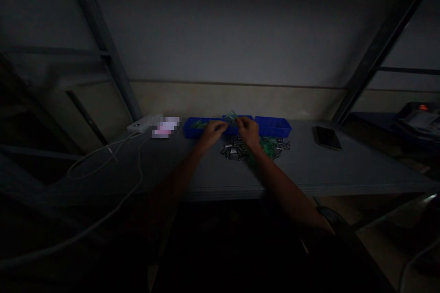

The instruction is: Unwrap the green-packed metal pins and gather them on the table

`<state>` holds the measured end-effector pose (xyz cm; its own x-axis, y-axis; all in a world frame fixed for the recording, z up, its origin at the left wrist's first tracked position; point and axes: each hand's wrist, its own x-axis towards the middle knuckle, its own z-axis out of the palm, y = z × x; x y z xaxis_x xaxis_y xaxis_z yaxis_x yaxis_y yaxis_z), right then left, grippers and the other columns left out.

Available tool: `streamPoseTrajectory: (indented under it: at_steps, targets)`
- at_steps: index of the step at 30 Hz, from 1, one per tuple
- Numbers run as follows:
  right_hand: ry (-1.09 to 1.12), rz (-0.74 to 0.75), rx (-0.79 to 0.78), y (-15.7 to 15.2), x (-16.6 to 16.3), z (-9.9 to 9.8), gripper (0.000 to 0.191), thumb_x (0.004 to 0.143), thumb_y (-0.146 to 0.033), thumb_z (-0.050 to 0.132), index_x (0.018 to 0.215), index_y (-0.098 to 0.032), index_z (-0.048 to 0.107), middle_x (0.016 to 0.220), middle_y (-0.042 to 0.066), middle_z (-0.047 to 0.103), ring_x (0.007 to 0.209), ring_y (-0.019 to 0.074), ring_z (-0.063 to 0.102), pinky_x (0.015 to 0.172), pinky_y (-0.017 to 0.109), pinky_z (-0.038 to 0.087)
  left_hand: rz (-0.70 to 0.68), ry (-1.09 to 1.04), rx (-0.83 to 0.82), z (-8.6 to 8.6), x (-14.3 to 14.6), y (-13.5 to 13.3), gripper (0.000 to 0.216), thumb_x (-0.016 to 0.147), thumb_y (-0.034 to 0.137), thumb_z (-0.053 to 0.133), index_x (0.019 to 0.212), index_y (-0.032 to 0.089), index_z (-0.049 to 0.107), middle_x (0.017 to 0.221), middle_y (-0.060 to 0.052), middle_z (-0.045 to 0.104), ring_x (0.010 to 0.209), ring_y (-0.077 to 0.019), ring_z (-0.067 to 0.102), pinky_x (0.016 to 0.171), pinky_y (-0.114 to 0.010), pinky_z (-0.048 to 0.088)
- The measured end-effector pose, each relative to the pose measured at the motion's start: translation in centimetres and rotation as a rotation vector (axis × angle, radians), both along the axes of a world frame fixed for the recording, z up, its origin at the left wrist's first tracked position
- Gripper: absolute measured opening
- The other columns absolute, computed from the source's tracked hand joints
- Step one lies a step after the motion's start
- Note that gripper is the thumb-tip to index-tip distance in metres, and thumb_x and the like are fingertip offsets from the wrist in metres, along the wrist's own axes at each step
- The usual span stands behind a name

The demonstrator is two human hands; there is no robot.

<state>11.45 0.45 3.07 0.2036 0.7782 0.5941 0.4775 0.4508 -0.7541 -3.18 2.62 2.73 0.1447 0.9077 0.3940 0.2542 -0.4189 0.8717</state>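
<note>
My right hand (pixel 249 132) is closed on a small clear plastic bag (pixel 231 118), held up over the middle blue bin (pixel 245 117). To its left, my left hand (pixel 213 132) has its fingers drawn together near the bag's lower edge; whatever they pinch is too small and dark to make out. Green-tinted packets (pixel 199 124) lie in the left blue bin (pixel 192 133). Below my hands, a pile of short metal cylinders (pixel 233 152) is spread on the grey table (pixel 206 178), with more green packets (pixel 270 146) partly behind my right forearm.
At the right of the row stands another blue bin (pixel 273 127). A dark phone (pixel 327 138) lies farther right. On the left are a white device (pixel 144 123), a pixelated pink-and-white item (pixel 167 127) and a loose white cable (pixel 139 165). Metal shelf posts (pixel 117 78) flank the table.
</note>
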Motion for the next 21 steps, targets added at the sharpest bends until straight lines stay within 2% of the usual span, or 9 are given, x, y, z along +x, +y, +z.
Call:
streamPoseTrajectory:
  at_steps: [2,4,7,9,12,16,18,21]
  targets:
    - [-0.100,0.013,0.031,-0.5,-0.2,0.1,0.029,0.083,-0.031,0.046,0.086,-0.015,0.070,0.083,0.007,0.070,0.072,0.0176,0.061,0.069,0.027,0.044,-0.051,-0.106,-0.195,0.3,0.0,-0.3,0.040,0.079,0.054,0.048,0.083,0.018,0.067,0.095,-0.008,0.067,0.086,-0.0201,0.060,0.072,-0.030,0.048]
    - [-0.171,0.055,0.044,-0.8,-0.5,0.1,0.028,0.083,-0.028,0.046,0.088,-0.017,0.071,0.090,0.007,0.071,0.080,0.0188,0.063,0.076,0.029,0.045,-0.109,-0.222,-0.370,0.6,-0.1,-0.4,0.057,0.079,0.066,0.036,0.081,0.016,0.065,0.088,-0.010,0.068,0.075,-0.0187,0.061,0.062,-0.028,0.047]
    - [-0.218,0.113,0.048,-0.9,-1.0,-0.1,0.025,0.081,-0.023,0.048,0.091,-0.019,0.071,0.096,0.006,0.071,0.087,0.0183,0.063,0.082,0.029,0.045,-0.117,-0.334,-0.460,0.7,-0.3,-0.3,0.053,0.079,0.064,0.041,0.082,0.015,0.062,0.077,-0.009,0.067,0.060,-0.0142,0.059,0.054,-0.024,0.044]
    - [-0.215,0.132,0.033,-0.9,-1.1,-0.2,0.024,0.079,-0.020,0.049,0.090,-0.020,0.071,0.095,0.005,0.070,0.088,0.0177,0.062,0.082,0.029,0.045,-0.062,-0.341,-0.395,0.4,-0.3,0.0,0.038,0.080,0.052,0.050,0.083,0.016,0.061,0.075,-0.006,0.065,0.055,-0.0114,0.057,0.052,-0.022,0.042]
    - [-0.162,0.122,-0.023,-0.8,-1.1,-0.1,0.018,0.078,-0.023,0.052,0.077,-0.018,0.070,0.088,0.004,0.069,0.088,0.0182,0.060,0.084,0.031,0.044,0.019,-0.231,-0.126,0.1,-0.2,0.3,0.021,0.081,0.036,0.054,0.087,0.017,0.061,0.076,-0.002,0.064,0.058,-0.0112,0.057,0.056,-0.022,0.045]
    - [0.045,0.111,-0.176,-0.6,-0.9,0.2,0.039,0.082,-0.046,0.046,0.068,-0.016,0.067,0.079,0.005,0.066,0.085,0.0196,0.059,0.079,0.031,0.043,0.031,0.035,0.267,0.0,0.1,-0.1,0.017,0.081,0.025,0.055,0.093,0.020,0.065,0.093,-0.005,0.064,0.088,-0.0167,0.060,0.080,-0.028,0.048]
    - [0.153,0.093,-0.236,-0.4,-0.6,0.3,0.046,0.082,-0.052,0.042,0.071,-0.016,0.067,0.077,0.006,0.066,0.082,0.0193,0.059,0.075,0.030,0.043,-0.012,0.131,0.349,-0.1,0.2,-0.4,0.020,0.079,0.023,0.057,0.096,0.020,0.067,0.108,-0.007,0.060,0.105,-0.0193,0.055,0.089,-0.032,0.046]
    - [0.214,0.055,-0.264,-0.2,-0.2,0.2,0.042,0.079,-0.050,0.045,0.073,-0.015,0.067,0.074,0.005,0.065,0.076,0.0185,0.059,0.071,0.028,0.042,-0.109,0.186,0.349,-0.3,0.3,-0.9,0.027,0.076,0.025,0.061,0.103,0.022,0.066,0.124,-0.008,0.050,0.116,-0.0213,0.049,0.090,-0.033,0.047]
